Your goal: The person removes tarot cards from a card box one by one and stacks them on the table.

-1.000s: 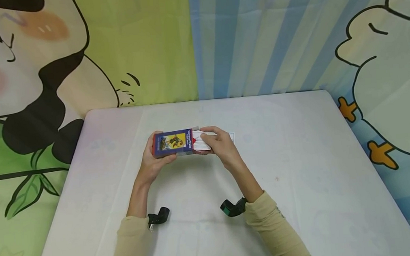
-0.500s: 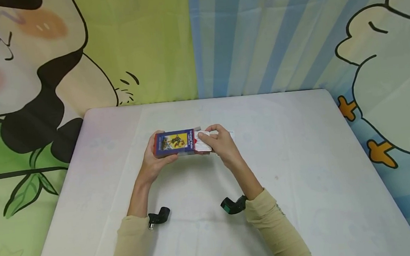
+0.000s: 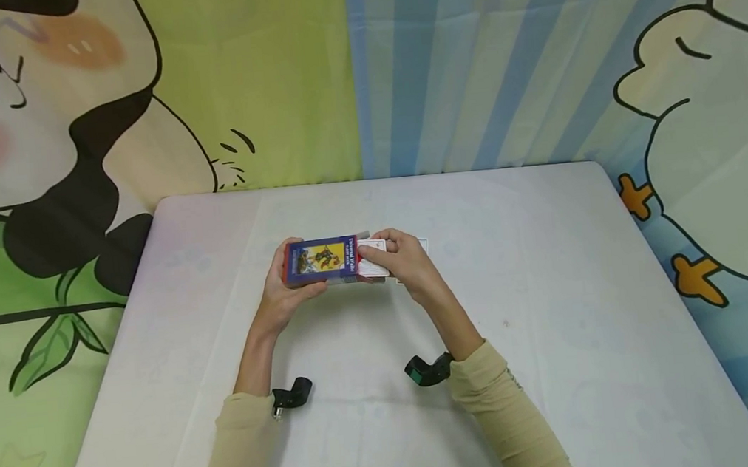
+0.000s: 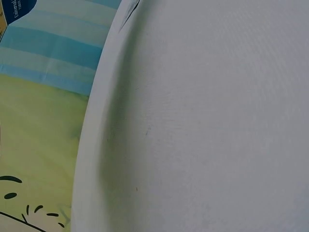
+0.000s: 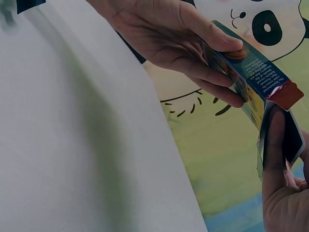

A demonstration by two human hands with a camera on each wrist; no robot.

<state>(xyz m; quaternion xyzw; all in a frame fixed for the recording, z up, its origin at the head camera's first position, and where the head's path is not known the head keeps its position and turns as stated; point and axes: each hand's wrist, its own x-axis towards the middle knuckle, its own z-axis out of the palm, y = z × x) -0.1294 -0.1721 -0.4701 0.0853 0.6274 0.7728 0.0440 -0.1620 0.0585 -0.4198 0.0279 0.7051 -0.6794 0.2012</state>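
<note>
A blue tarot deck box [image 3: 320,260] with a yellow picture is held above the table, its end towards the right open. My left hand [image 3: 277,285] grips its left end, thumb along the near edge. My right hand [image 3: 410,264] pinches white-bordered cards [image 3: 374,267] that stick out of the open end. In the right wrist view, a red flap [image 5: 287,96] stands at that end, and a finger lies along the cards. Just a printed corner of the box [image 4: 20,8] enters the left wrist view, without the left hand.
Behind the right hand shows a white-edged card [image 3: 424,245], mostly hidden; whether it lies on the table cannot be told. The white table [image 3: 537,264] meets a cartoon-printed cloth [image 3: 294,85] at the back. Black wrist cameras [image 3: 292,394] sit on both wrists.
The box has shifted very slightly to the right. My right thumb has slid a little towards the box along the cards. Both hands keep their hold.
</note>
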